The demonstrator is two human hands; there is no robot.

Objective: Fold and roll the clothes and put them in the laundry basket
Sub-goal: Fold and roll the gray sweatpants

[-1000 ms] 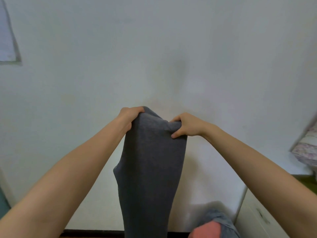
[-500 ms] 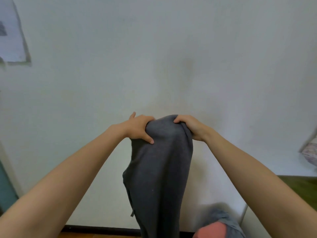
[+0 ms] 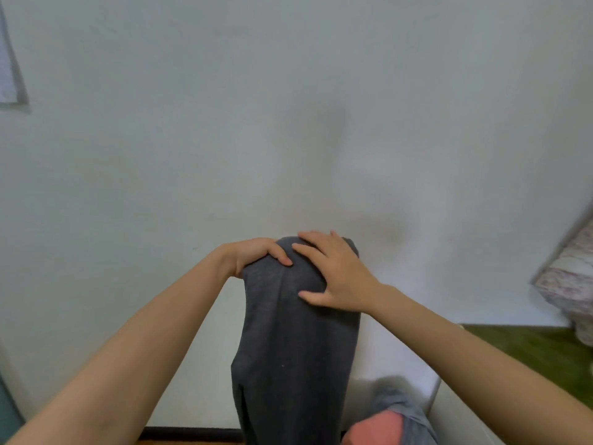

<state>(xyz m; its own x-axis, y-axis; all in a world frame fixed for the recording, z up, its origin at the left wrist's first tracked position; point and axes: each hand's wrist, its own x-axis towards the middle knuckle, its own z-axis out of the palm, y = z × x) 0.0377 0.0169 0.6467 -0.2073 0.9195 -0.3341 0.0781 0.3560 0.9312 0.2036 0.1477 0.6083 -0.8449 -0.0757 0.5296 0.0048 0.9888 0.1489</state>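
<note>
White wall [image 3: 288, 107] ahead; paper sheet [image 3: 8, 75] upper left; green surface [image 3: 529, 348] right.

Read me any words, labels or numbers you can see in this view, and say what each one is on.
None can be read.
Sheet of paper on the wall: mostly cut off at the left edge, no print legible.
Gray garment held by the left hand and right hand: no label or print showing.
</note>
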